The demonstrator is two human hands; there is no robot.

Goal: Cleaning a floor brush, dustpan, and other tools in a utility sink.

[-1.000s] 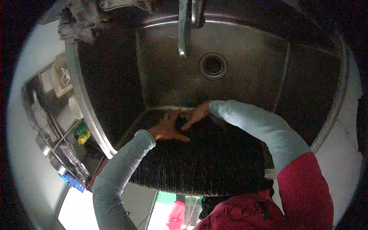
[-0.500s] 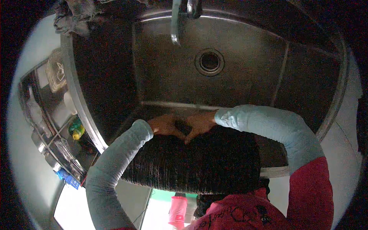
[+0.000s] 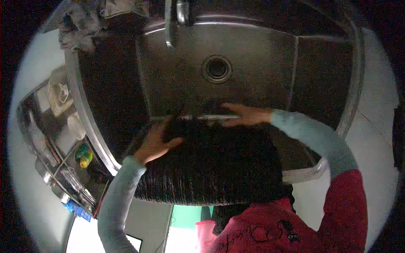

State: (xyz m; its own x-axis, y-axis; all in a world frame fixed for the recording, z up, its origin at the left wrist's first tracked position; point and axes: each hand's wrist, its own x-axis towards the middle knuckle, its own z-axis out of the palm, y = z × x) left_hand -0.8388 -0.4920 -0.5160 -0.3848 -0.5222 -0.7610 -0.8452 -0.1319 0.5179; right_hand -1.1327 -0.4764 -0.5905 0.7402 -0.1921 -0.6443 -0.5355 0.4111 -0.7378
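Note:
My left hand (image 3: 154, 143) is over the left part of a dark, ribbed, cloth-like mass (image 3: 211, 168). Its fingers are spread and I see nothing in them. Farther right, my right hand (image 3: 247, 114) reaches leftward past the mass's far edge, fingers apart and slightly blurred, with nothing visible in its grasp. The mass lies between my arms, over the near edge of a metal sink (image 3: 253, 46); I cannot tell exactly what it is. Dim light hides whether either hand touches it. Pale blue sleeves cover my forearms.
Beyond my hands is the sink's round drain (image 3: 217, 68), with a faucet (image 3: 171, 27) at the back. Crumpled grey cloth (image 3: 80, 31) lies at the back left corner. On the left side stand a woven basket (image 3: 57, 95), a green and yellow item (image 3: 84, 156) and a blue container (image 3: 79, 210).
My hands were close together with fingertips meeting; they have moved apart, the left toward me and leftward, the right away and rightward. The whole view has shifted slightly.

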